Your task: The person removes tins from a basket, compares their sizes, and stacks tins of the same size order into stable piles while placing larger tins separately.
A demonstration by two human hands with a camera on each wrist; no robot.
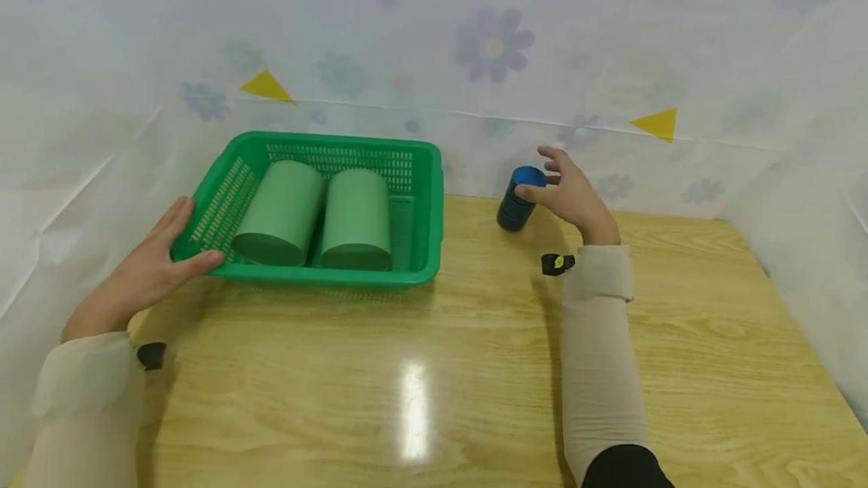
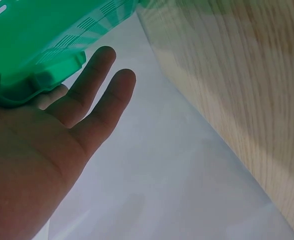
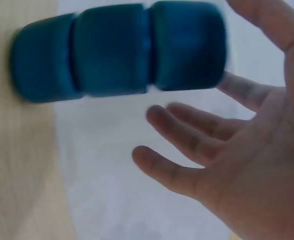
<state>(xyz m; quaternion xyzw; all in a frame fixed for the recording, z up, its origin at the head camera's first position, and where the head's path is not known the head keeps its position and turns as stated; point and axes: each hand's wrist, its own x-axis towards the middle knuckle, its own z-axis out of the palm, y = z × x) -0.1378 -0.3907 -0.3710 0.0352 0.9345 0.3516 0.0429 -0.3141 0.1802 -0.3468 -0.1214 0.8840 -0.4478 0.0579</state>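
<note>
A green plastic basket (image 1: pixel 437 209) stands at the back left of the table, with two pale green cylinders, one (image 1: pixel 279 209) beside the other (image 1: pixel 357 217), lying inside. My left hand (image 1: pixel 152 262) rests at its near left corner, thumb along the near rim and fingers by the left side. In the left wrist view, two fingers (image 2: pixel 107 107) stretch out straight, away from the basket wall. A dark blue three-section cylinder (image 3: pixel 109 50) stands upright near the back edge. Around its top my right hand (image 1: pixel 573 194) spreads, thumb in front and the other fingers loosely extended.
Behind the table (image 1: pixel 325 382) hangs a pale flowered sheet (image 1: pixel 420 44), which also covers the sides. Two yellow triangles, left (image 1: pixel 267 87) and right (image 1: pixel 656 124), show on the sheet. A small black device is at each wrist, left (image 1: pixel 151 355) and right (image 1: pixel 557 264).
</note>
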